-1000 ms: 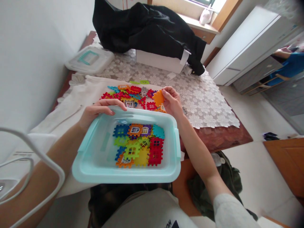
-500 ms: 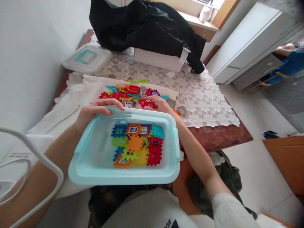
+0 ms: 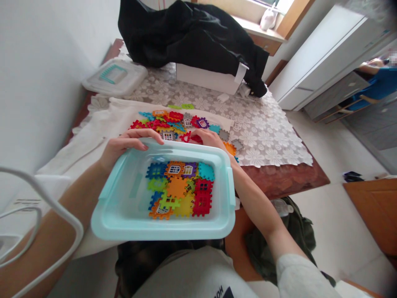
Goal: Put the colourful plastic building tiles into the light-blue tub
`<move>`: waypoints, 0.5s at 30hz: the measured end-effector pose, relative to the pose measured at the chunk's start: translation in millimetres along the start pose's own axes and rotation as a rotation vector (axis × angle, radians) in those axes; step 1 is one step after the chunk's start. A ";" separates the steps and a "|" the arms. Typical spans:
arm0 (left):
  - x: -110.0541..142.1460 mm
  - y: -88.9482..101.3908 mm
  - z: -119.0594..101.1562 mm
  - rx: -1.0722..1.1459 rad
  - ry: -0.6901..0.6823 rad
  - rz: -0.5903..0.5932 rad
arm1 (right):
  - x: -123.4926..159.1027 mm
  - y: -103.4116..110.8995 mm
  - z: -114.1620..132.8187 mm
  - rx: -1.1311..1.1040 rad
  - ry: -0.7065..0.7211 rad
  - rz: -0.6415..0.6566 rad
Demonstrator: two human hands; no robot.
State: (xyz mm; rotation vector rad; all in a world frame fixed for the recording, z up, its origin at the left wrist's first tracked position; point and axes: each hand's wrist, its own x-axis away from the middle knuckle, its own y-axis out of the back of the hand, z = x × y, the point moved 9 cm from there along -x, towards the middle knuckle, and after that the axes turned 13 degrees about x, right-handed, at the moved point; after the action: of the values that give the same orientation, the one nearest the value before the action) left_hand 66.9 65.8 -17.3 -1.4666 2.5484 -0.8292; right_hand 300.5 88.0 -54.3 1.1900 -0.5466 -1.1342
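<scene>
Left hand (image 3: 130, 144) grips a pale turquoise plastic tub (image 3: 161, 233); right hand (image 3: 208, 138) reaches past it.

Left fingers curl over the tub's far rim, above the interlocking plastic tiles (image 3: 177, 189) inside. Right fingers (image 3: 196, 133) bend onto the loose tiles (image 3: 158, 123) on the white cloth (image 3: 93, 132); whether they pinch one, I cannot tell.

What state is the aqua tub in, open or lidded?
Open: nothing covers the aqua tub, and the interlocking plastic tiles lie exposed inside.

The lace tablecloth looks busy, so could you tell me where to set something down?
Lace tablecloth is free right of the loose plastic tiles, below the white box. It is crowded where tiles meet the right hand and aqua tub.
</scene>
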 end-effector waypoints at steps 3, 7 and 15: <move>0.8 -2.6 -2.5 -0.008 -0.022 -0.026 | 2.2 11.9 -10.4 -0.020 -0.090 -0.102; 0.7 -3.4 -1.6 0.001 -0.020 -0.016 | 4.4 33.1 -28.7 -0.007 -0.157 -0.341; 0.3 -7.3 -2.3 0.013 -0.034 -0.023 | 3.6 40.8 -53.1 -0.879 -0.236 -0.532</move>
State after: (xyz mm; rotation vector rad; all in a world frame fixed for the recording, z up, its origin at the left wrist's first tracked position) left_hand 71.6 63.6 -11.7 -1.4961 2.5019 -0.8156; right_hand 362.2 106.2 -35.4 0.4252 0.1410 -1.7323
